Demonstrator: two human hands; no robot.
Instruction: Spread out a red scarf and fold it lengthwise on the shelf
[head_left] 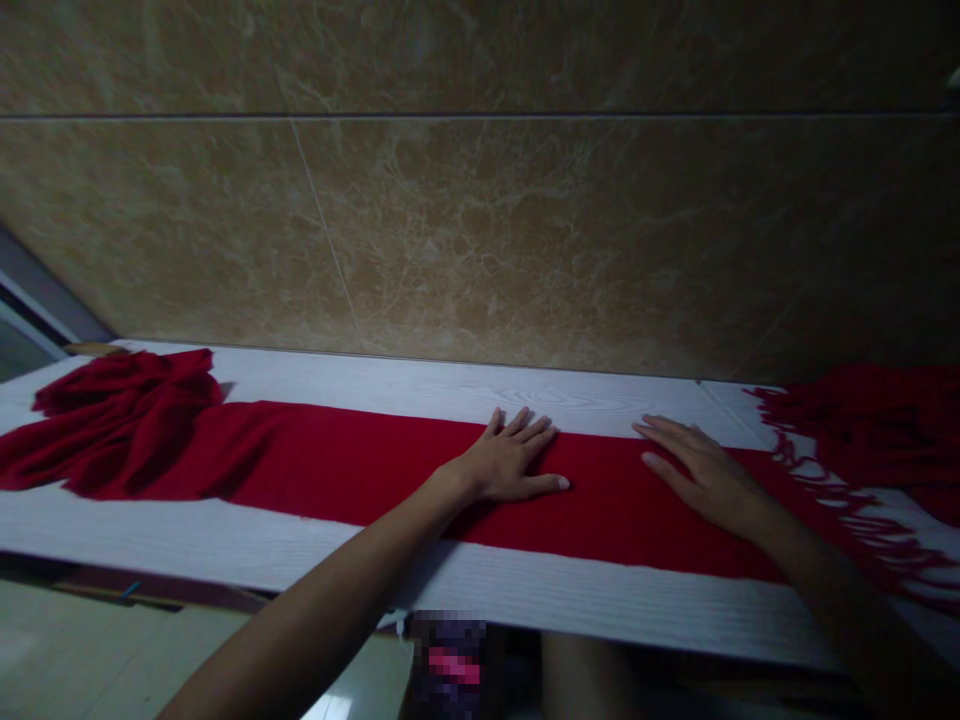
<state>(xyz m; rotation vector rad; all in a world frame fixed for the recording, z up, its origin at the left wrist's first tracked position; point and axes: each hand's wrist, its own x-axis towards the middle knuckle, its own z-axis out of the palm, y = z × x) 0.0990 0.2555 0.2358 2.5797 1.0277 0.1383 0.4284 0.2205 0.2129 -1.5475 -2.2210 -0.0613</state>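
Observation:
A long red scarf [322,455] runs across the white wood-grain tabletop [525,590]. Its middle lies flat, while the left end is bunched in loose folds. Fringe [832,490] hangs off its right end. My left hand [510,460] rests on the flat middle with fingers spread. To the right, my right hand [697,470] is over the scarf near its upper edge, fingers stretched out and thumb apart. Whether the right palm presses on the cloth I cannot tell. Neither hand grips anything.
More dark red fringed cloth [885,420] lies heaped at the table's right end. A brown marbled tile wall [480,240] rises directly behind the table. Pale floor tiles [60,650] show below its front edge at left, and a white cable [399,625] hangs near the middle.

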